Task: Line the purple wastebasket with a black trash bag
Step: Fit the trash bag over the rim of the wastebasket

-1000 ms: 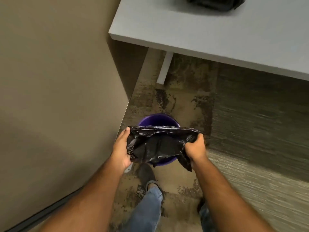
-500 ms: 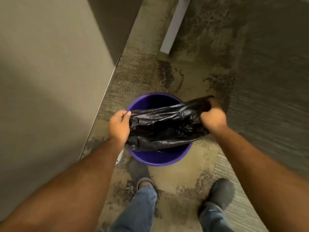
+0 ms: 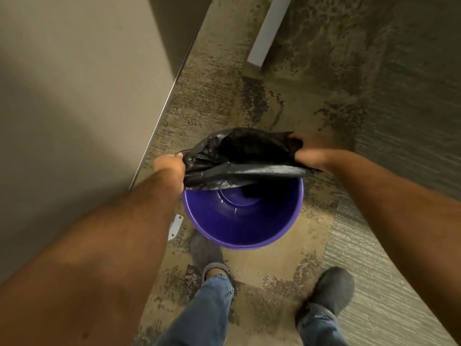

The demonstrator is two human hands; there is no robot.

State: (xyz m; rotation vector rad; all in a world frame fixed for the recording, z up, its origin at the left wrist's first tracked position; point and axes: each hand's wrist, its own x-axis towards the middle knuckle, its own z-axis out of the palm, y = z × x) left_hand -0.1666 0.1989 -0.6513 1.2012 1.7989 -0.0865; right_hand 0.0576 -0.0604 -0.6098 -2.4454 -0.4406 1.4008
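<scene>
**Q:** Carpet, mottled tan and grey, filled the ground of the figure. What bounded it?

**A:** At left, a plain beige wall. At far centre, a white bench leg. A small white tab lay on the carpet at the foot of the wall.

**Q:** Where did the purple wastebasket stand?

**A:** Upright on the carpet, near the wall and just beyond the person's grey shoes: the left shoe close to its near rim, the right shoe nearer and to the right. Blue jeans showed at the bottom edge.

**Q:** And the black trash bag?

**A:** It was spread over the far half of the wastebasket's mouth and hid the far rim. Its near edge ran as a taut band between the two hands. The near half remained uncovered, with the purple inner wall and bottom in view.

**Q:** How were the hands set?

**A:** The left hand gripped the bag's left edge and the right hand its right edge. In each case the fingers were curled round bunched plastic.
</scene>
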